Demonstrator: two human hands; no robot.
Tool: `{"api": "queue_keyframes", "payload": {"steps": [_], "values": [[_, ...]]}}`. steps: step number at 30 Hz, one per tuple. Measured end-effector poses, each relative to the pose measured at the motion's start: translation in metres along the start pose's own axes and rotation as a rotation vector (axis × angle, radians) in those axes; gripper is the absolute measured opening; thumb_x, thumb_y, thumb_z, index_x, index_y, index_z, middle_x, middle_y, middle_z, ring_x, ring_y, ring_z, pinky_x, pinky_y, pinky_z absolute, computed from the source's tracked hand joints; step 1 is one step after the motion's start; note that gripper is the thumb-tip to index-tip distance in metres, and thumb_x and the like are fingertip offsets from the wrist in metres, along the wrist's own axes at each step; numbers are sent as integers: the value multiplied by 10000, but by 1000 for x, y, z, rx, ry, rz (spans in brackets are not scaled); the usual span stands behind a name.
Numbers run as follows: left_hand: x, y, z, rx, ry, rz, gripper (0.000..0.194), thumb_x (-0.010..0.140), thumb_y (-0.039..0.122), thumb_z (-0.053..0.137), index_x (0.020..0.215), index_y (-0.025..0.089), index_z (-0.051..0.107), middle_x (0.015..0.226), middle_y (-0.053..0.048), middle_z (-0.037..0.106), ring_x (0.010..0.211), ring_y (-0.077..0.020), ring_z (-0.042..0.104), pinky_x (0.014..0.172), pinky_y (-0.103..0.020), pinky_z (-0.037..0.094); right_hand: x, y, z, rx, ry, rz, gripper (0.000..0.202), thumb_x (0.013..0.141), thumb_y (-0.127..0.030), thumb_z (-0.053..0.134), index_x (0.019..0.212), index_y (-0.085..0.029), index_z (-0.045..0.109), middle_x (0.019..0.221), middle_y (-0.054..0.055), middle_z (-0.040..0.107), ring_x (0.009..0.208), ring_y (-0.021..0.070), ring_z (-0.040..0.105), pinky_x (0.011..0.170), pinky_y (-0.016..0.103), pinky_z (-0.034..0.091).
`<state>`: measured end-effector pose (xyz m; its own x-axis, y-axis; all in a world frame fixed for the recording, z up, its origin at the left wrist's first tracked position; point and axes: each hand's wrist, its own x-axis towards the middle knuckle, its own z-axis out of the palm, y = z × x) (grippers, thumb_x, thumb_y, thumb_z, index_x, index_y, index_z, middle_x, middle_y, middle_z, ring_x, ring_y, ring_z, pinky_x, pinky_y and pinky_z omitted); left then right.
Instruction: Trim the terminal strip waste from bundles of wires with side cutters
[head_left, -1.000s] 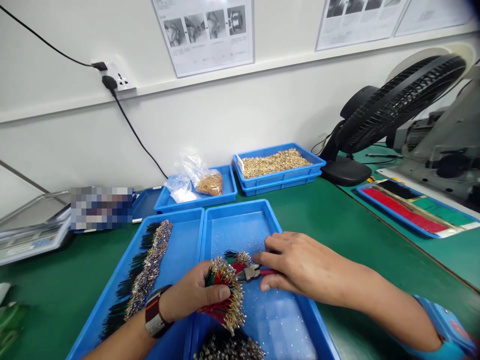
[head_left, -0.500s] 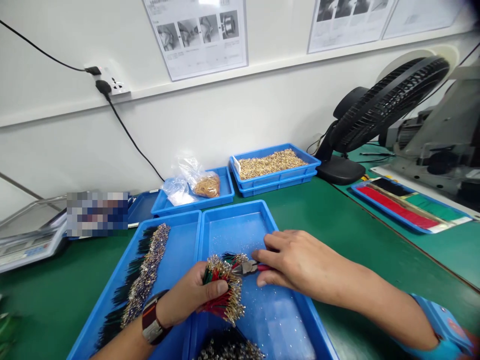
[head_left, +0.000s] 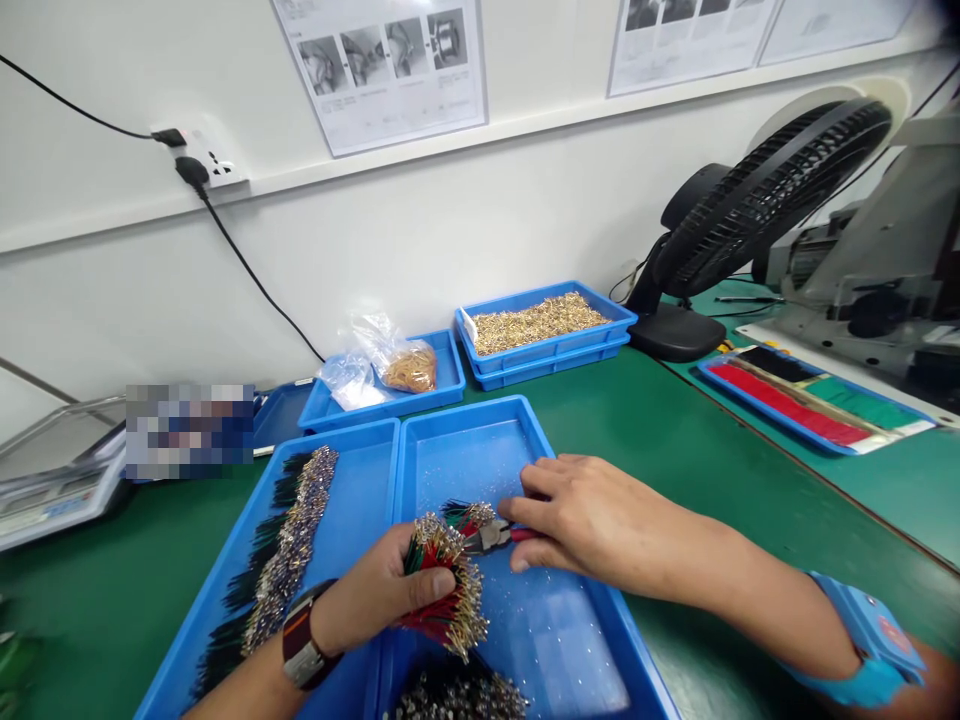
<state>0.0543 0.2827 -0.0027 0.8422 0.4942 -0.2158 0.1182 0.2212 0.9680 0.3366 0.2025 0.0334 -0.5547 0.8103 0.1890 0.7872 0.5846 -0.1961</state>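
Red-green wire bundle [head_left: 450, 600] is up in the left hand [head_left: 379, 590], held over the right blue tray [head_left: 476, 450], near where that one sits beside the left blue tray [head_left: 364, 480]. The grip there is pinching the wires with the thumb laid across them, I'd guess so the strands don't fan out. Metal tips poke out past the fingers, so they're easy to get at.

The right hand [head_left: 585, 515] comes in from the other side, grip closed on the red handle of some pliers [head_left: 495, 537], nose aimed at the bundle. Can't tell if the jaws are biting anything. A small wire bunch [head_left: 472, 514] shows just behind the nose; can't make out what it's resting on.

Holding it all over a tray makes sense imo: there are little bright specks across its floor, and the rim probably keeps them off the table [head_left: 592, 415]. Dark wire bunches [head_left: 259, 545] lie in a row on the left, metal ends facing right, likely to keep them tidy.
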Motion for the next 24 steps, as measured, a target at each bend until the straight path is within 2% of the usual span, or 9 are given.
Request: {"api": "queue_keyframes", "payload": {"steps": [3, 6, 9, 12, 14, 19, 22, 24], "values": [[0, 0, 0, 24, -7, 4, 497, 861, 539, 860, 1173, 162, 775, 969, -62, 756, 941, -235, 661, 887, -338, 542, 1, 0, 0, 10, -7, -6, 461, 1093, -607, 497, 1027, -200, 701, 877, 38, 610, 754, 197, 561, 692, 341, 377], [0, -2, 0, 47, 3, 5, 510, 848, 566, 860, 1133, 150, 783, 975, -71, 752, 893, -221, 650, 852, -326, 539, 1, 1, 0, 10, -16, -13, 460, 1089, -615, 501, 1039, -205, 702, 878, 37, 611, 753, 199, 564, 687, 342, 371], [1, -8, -2, 67, 94, -37, 547, 841, 618, 845, 1078, 129, 781, 912, -68, 729, 774, -181, 608, 736, -283, 519, -1, 2, 0, -22, -17, -8, 446, 1094, -608, 496, 1025, -211, 688, 857, 29, 605, 725, 195, 559, 660, 345, 346], [3, -12, -5, 66, 181, -102, 599, 855, 670, 805, 1071, 113, 771, 775, -29, 663, 601, -115, 483, 554, -221, 412, -4, 1, 0, -52, -32, 14, 427, 1100, -592, 495, 1006, -218, 679, 849, 29, 610, 711, 193, 562, 642, 346, 328], [3, -14, -5, 46, 193, -112, 606, 858, 666, 805, 1105, 114, 768, 777, -27, 660, 588, -109, 468, 531, -212, 384, -5, 0, -1, -44, -50, 18, 413, 1099, -585, 507, 1003, -223, 680, 840, 24, 613, 694, 188, 561, 624, 344, 313], [3, -11, -2, 35, 173, -86, 533, 846, 616, 842, 1059, 130, 794, 828, -54, 715, 671, -153, 568, 636, -259, 484, -5, -4, -5, -17, -12, 18, 421, 1095, -592, 511, 1004, -218, 682, 838, 17, 613, 689, 183, 557, 611, 342, 307], [2, -8, 0, 2, 147, -65, 500, 847, 588, 852, 1074, 145, 808, 945, -86, 764, 840, -215, 656, 786, -317, 547, -3, -2, -4, -58, 35, 20, 420, 1093, -585, 520, 1002, -208, 680, 857, 27, 615, 712, 197, 560, 627, 351, 313], [2, -7, 1, -3, 127, -64, 498, 841, 580, 859, 1084, 148, 811, 993, -97, 776, 909, -237, 673, 828, -336, 558, -2, 0, -2, -87, 66, 16, 411, 1091, -577, 532, 997, -204, 679, 864, 32, 617, 723, 205, 559, 642, 355, 319]]}}
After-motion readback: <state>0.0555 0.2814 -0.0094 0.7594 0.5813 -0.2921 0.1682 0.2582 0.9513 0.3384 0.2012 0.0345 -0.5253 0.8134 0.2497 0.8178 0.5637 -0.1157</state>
